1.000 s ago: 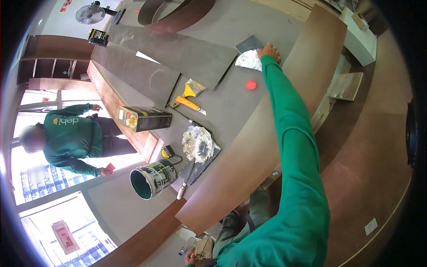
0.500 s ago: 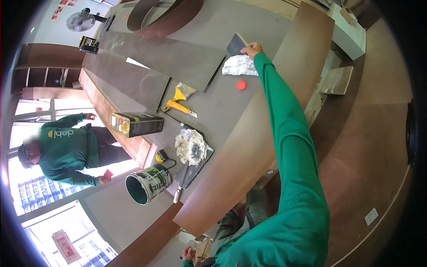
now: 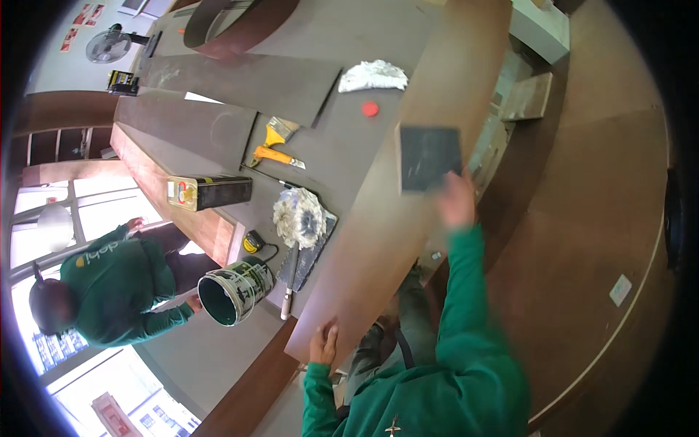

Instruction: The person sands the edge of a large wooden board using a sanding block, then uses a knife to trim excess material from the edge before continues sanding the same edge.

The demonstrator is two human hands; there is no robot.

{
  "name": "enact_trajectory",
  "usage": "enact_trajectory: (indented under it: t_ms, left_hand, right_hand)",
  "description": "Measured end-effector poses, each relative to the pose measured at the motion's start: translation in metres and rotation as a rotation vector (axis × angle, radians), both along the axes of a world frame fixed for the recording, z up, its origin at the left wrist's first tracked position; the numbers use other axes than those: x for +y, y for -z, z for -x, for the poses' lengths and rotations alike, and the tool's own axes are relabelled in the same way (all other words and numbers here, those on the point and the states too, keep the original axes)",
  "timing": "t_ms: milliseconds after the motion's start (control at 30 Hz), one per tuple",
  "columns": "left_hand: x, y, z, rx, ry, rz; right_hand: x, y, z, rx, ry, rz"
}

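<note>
My right hand (image 3: 457,200), blurred by motion, grips the near right corner of a sanding block (image 3: 429,159), a flat square piece with a dark face and a pale edge. The block is over a long brown panel (image 3: 378,240) that slants across the near side of the table; whether it touches the surface I cannot tell. At the panel's near left end is my left hand (image 3: 324,344), fingers apart against its edge with nothing visible in them. A crumpled white cloth (image 3: 373,76) and a red round cap (image 3: 370,108) lie beyond the panel.
Left of the panel stand a green-lined bucket (image 3: 226,295), a tape measure (image 3: 253,241), a stained rag (image 3: 300,218), a metal can (image 3: 218,193), a yellow-handled brush (image 3: 278,132) and a yellow knife (image 3: 277,156). A co-worker (image 3: 116,288) bends at the far left.
My right hand has carried the sanding block from beside the white cloth back over the brown panel. My left hand has risen to the panel's near end. The co-worker has leaned lower.
</note>
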State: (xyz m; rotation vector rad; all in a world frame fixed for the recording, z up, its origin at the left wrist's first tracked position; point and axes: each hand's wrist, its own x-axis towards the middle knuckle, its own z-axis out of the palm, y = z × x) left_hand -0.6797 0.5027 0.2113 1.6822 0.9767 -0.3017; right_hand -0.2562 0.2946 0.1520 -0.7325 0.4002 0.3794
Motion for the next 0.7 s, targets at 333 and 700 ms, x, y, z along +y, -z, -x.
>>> enact_trajectory:
  t_ms: [333, 700]
  left_hand:
    - [-0.020, -0.001, -0.078, -0.402, -0.332, 0.457]
    - [0.021, -0.010, 0.117, -0.466, -0.158, 0.541]
  right_hand:
    - [0.000, -0.010, 0.238, -0.223, -0.721, 0.089]
    - [0.008, 0.010, 0.424, -0.111, -0.504, 0.351]
